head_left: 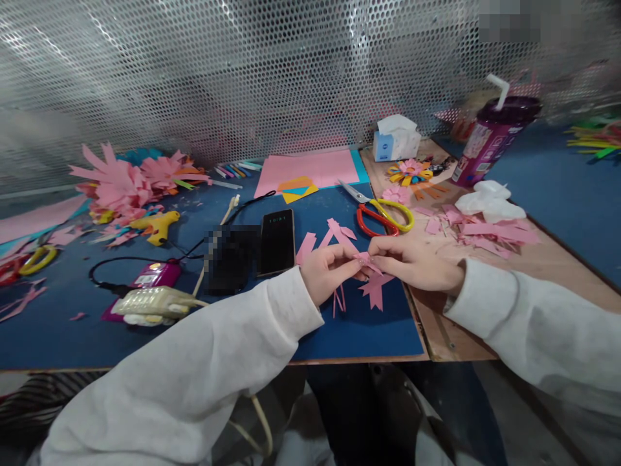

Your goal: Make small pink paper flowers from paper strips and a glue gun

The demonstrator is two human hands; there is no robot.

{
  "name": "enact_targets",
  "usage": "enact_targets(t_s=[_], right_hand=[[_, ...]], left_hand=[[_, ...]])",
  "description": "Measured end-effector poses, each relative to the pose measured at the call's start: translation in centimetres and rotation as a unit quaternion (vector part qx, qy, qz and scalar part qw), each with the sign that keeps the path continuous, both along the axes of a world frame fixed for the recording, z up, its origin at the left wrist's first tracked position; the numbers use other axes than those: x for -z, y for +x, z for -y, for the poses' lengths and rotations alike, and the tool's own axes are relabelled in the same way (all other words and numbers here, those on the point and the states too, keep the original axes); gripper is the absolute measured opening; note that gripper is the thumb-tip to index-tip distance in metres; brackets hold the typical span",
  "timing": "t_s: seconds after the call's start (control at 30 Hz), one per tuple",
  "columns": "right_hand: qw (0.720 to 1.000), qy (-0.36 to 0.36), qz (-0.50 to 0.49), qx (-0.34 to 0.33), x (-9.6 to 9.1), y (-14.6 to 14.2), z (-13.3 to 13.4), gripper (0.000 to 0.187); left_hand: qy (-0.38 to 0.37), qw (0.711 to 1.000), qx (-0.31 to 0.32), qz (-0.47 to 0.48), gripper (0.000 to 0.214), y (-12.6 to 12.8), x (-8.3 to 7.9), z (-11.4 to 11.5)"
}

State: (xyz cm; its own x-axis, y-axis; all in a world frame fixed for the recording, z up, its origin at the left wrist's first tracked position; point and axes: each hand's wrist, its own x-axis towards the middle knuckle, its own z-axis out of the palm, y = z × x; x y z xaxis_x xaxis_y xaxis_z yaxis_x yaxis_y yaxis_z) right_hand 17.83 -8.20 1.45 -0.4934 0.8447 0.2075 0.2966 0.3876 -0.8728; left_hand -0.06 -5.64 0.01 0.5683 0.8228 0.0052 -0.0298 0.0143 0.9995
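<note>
Paper [365, 258], a small pink piece, is held in the air just on the near side of the scissors [374, 206]. Its visible part runs slantwise, one end up at the left fingertips and the other sloping down to the right, toward the person. Much of it is covered by fingers, so its full length cannot be told. Just below it shows a notched pink piece [376, 292], its forked end pointing toward the person; whether the two are joined is unclear.

Both hands are clamped on the paper, thumb against fingers, their tips almost meeting. The left hand [327, 272] comes in from the near left of the scissors, thumb stretched rightward and forefinger bent over the top. The right hand [410, 264] lies nearer the person than the scissors' handles, back of the hand upward, its thumb and forefinger pointing left. The forearms, in pale sleeves, slope inward from either side, and the wrists are low over the work surface.

More pink strips [334, 232] lie just left of the scissors on the near side, partly behind the left hand. A phone [276, 243] rests farther left of the scissors, and pink scraps [499, 234] are heaped well to their right.
</note>
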Motion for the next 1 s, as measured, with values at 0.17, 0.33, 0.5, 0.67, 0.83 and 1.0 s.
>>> enact_targets(t_s=[0.17,0.33,0.5,0.67,0.83,1.0], right_hand=[[1.000,0.022,0.003,0.001,-0.17,-0.08,0.18,0.017],[1.000,0.003,0.002,-0.005,-0.21,0.03,0.24,0.021],[0.999,0.026,0.018,-0.020,0.13,-0.05,0.32,0.024],[0.992,0.108,0.068,-0.012,0.35,-0.18,0.58,0.018],[0.980,0.172,0.099,-0.017,0.02,-0.30,0.83,0.019],[0.982,0.156,0.107,-0.009,-0.02,-0.38,0.80,0.019]], left_hand=[[0.004,1.000,0.004,0.012,0.022,-0.03,-0.03,-0.02],[-0.002,1.000,0.014,0.001,0.024,-0.15,-0.15,0.09],[-0.026,0.998,0.052,0.005,0.028,-0.17,-0.20,0.34],[-0.064,0.994,0.093,-0.005,0.031,-0.12,-0.27,0.51],[-0.074,0.993,0.090,-0.019,0.028,-0.09,-0.49,0.52],[-0.068,0.994,0.077,-0.037,0.027,-0.12,-0.71,0.33]])
